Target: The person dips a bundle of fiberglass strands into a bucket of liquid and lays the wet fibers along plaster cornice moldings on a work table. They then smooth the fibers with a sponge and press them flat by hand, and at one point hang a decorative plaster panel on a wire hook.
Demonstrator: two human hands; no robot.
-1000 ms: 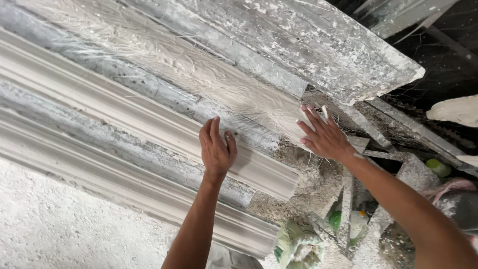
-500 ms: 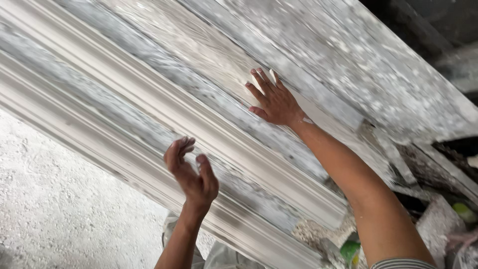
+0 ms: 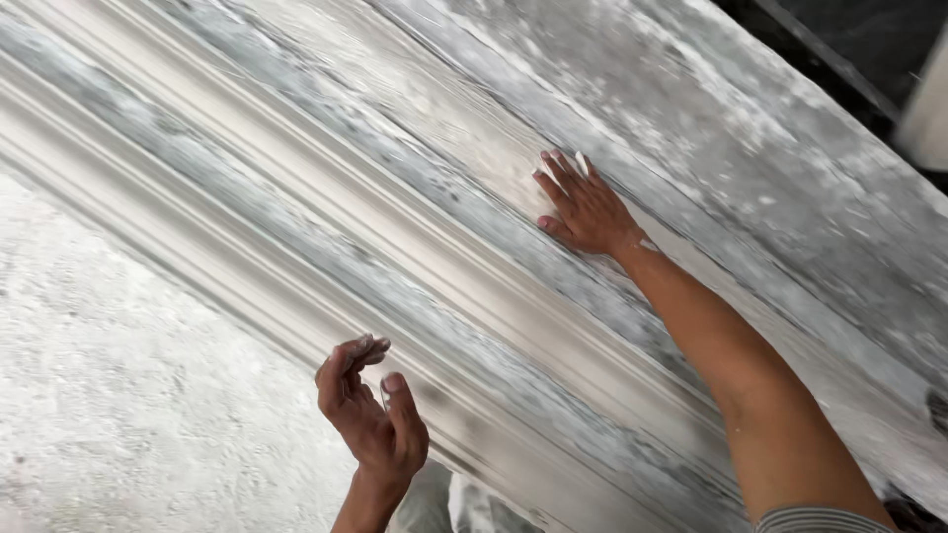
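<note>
A long white plaster cornice moulding (image 3: pixel 326 212) with ridged profiles runs diagonally from upper left to lower right. My right hand (image 3: pixel 583 209) lies flat on its wide upper band, fingers spread and dusted with plaster. My left hand (image 3: pixel 370 415) is lifted off the moulding near its lower edge, palm up, fingers loosely curled, holding nothing.
A rough white plaster-covered surface (image 3: pixel 128 395) fills the lower left beside the moulding. A grey, plaster-spattered slab (image 3: pixel 750 148) lies along the moulding's upper side. A dark gap (image 3: pixel 849 39) shows at the top right.
The view has shifted along the moulding away from its end. My right hand slid up along the upper band. My left hand came off the moulding and hangs free with curled fingers.
</note>
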